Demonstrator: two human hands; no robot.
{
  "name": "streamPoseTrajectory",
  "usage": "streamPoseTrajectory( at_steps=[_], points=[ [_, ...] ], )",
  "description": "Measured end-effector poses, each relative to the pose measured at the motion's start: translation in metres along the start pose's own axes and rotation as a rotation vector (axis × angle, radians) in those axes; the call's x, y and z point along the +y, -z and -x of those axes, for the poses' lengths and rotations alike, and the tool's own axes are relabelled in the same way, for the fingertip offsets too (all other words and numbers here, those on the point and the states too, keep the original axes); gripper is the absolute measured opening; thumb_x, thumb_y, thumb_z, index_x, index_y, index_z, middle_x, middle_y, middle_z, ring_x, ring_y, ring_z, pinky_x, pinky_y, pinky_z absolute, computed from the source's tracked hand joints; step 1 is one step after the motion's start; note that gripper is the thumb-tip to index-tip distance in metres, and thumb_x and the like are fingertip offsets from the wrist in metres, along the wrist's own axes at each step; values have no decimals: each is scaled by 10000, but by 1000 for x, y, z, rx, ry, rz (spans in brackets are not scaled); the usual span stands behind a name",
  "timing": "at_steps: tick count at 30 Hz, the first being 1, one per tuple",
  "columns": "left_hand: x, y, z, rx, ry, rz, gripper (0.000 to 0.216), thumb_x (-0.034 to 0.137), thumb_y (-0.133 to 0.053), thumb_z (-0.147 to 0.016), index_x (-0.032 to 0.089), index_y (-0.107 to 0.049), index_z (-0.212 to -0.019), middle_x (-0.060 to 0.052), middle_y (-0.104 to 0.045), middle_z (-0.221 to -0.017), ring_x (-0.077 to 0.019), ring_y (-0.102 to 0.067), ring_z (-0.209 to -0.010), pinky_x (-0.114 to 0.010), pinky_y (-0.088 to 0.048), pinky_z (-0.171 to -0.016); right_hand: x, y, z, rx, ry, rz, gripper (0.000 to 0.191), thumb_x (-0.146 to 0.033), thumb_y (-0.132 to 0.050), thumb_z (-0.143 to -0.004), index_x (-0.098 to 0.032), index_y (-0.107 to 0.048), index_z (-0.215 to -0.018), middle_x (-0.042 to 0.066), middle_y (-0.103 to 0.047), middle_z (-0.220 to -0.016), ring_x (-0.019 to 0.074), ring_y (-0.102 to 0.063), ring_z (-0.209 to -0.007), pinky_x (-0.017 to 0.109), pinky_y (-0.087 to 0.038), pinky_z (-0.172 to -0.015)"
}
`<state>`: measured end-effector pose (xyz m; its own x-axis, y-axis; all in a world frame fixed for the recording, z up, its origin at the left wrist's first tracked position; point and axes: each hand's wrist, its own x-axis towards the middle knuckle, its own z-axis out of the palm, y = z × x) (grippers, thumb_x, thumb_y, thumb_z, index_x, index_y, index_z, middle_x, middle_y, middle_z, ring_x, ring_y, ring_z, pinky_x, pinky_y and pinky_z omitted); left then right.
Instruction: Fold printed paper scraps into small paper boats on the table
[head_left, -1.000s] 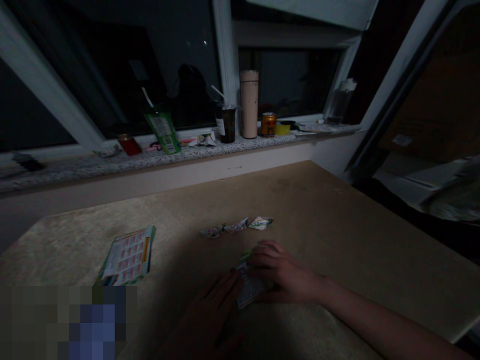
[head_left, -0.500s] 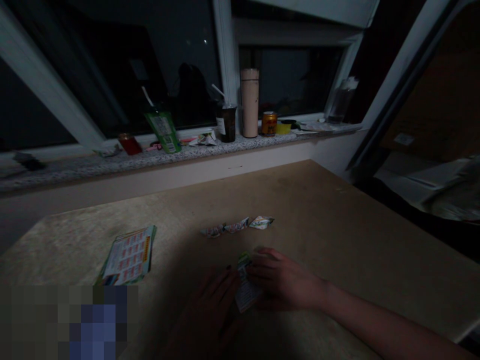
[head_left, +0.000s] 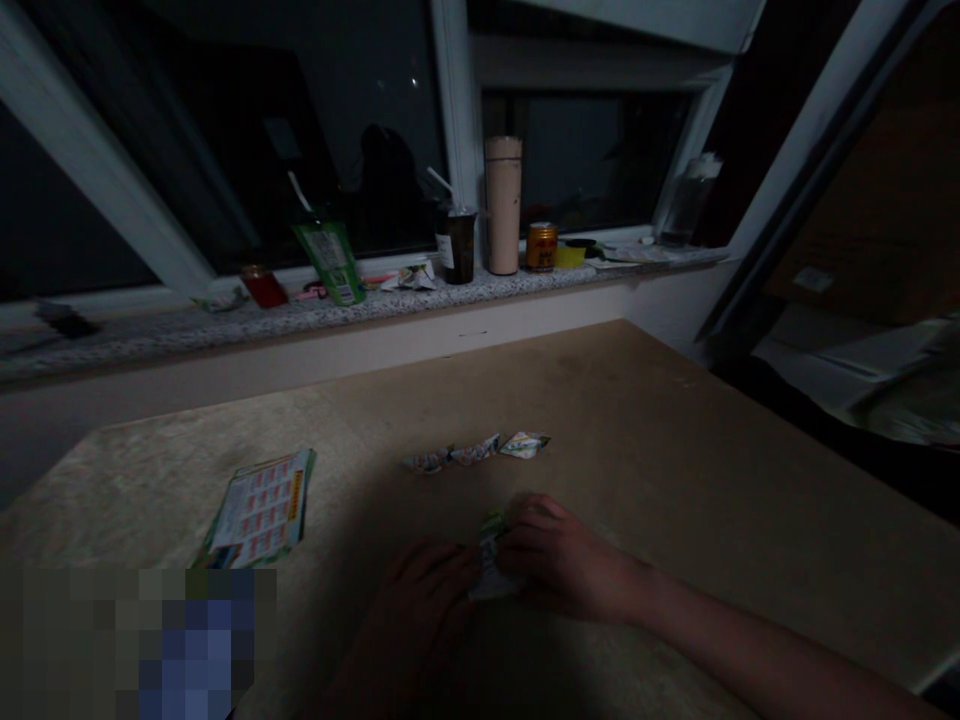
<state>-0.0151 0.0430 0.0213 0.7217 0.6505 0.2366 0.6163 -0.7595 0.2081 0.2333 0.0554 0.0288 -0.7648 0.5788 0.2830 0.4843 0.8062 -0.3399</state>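
In dim light, my right hand [head_left: 564, 558] pinches the upper edge of a small printed paper [head_left: 489, 570] lying on the tan table [head_left: 675, 450]. My left hand [head_left: 420, 620], dark and in shadow, holds the paper's left side with curled fingers. The paper looks partly folded between both hands. Just beyond, three small folded paper pieces [head_left: 475, 453] lie in a row on the table.
A stack of printed leaflets [head_left: 259, 508] lies at the left. The stone windowsill [head_left: 225, 325] carries a green carton [head_left: 330, 262], a dark cup with straw [head_left: 457, 245], a tall tumbler [head_left: 502, 205], a small can [head_left: 541, 247] and a red jar [head_left: 258, 286].
The paper between my hands has shrunk as it was folded up. My hands have drawn closer together around it. The other things have not moved.
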Motion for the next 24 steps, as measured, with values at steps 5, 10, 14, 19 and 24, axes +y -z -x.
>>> streamPoseTrajectory(
  at_steps=[5,10,14,19,24],
  points=[
    [0,-3,0,20,131,48,436,125,-445,-915,245,-464,-1333,-31,-610,-1219,-211,-538,-1117,-374,-459,-952,-2,0,-5,47,-118,-69,144,-323,-626,-845,-188,-635,-891,56,-628,-915,210,-526,-944,357,-356,-888],
    [0,-4,-2,74,178,46,437,114,-402,-924,245,-463,-1337,-43,-627,-1195,-218,-567,-1087,-385,-486,-917,0,-8,-14,58,-202,-54,158,-312,-558,-902,-185,-609,-823,46,-624,-857,191,-533,-885,328,-362,-826],
    [1,-5,1,73,188,32,474,143,-413,-921,198,-379,-1391,-71,-601,-1230,-233,-541,-1127,-387,-495,-910,2,-11,-23,33,-286,-31,146,-287,-566,-897,-178,-599,-807,43,-639,-834,185,-559,-844,315,-368,-807],
    [0,-6,10,-12,133,15,486,221,-502,-913,213,-372,-1382,-65,-535,-1316,-244,-473,-1208,-407,-436,-990,2,-18,-30,47,-348,-30,107,-237,-572,-881,-163,-600,-953,58,-658,-885,199,-582,-870,330,-359,-847],
    [10,-2,15,58,82,-135,548,199,-483,-892,192,-323,-1416,-104,-369,-1458,-278,-402,-1279,-416,-406,-1006,4,-28,-33,44,-341,24,144,-201,-529,-901,-164,-590,-1026,67,-669,-935,216,-581,-907,351,-339,-862]
  ],
)
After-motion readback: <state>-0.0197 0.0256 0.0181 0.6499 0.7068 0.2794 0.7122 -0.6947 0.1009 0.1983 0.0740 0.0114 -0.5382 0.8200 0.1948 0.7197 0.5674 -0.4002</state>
